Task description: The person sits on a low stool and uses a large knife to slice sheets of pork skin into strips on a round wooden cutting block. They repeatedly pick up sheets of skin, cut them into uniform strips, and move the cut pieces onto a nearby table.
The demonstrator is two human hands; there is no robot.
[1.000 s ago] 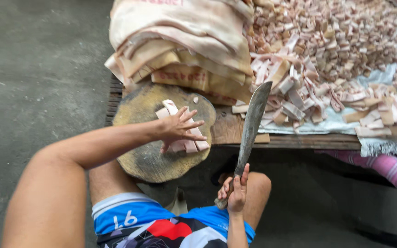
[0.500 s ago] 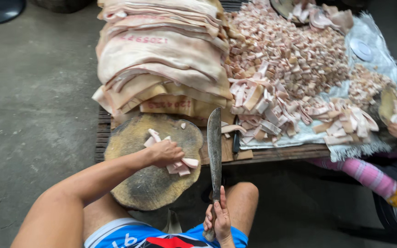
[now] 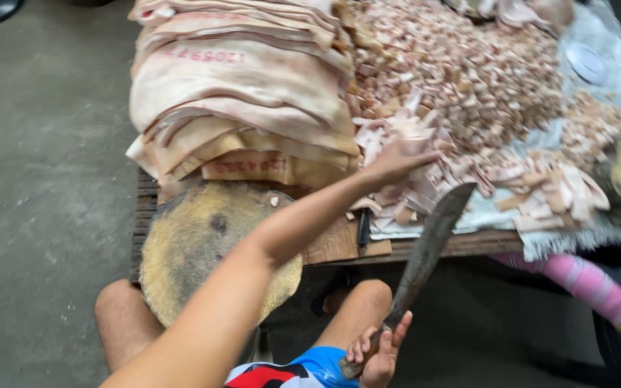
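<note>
So the left arm is stretched way out across the frame, reaching over the round wooden chopping block (image 3: pixel 206 244) toward the pile of cut pork skin pieces (image 3: pixel 461 93). The left hand (image 3: pixel 397 159) is blurry, fingers spread and loosely open over the edge of the pile; can't really tell if it's got hold of any pieces. The right hand (image 3: pixel 379 352) sits low near the knees, wrapped tight around the handle of a big cleaver (image 3: pixel 425 251), blade tilted up and to the right with its tip just over the edge of the low wooden table (image 3: pixel 468 244).

Compared to half a second ago: the left hand was down on the chopping block pressing on a few cut strips, and now the block is basically bare except one small scrap. The cleaver was standing almost upright, now it leans right.

A stack of big uncut skin sheets (image 3: pixel 238 93) sits behind the block. Another person's pink striped sleeve (image 3: pixel 583 284) shows at right.
</note>
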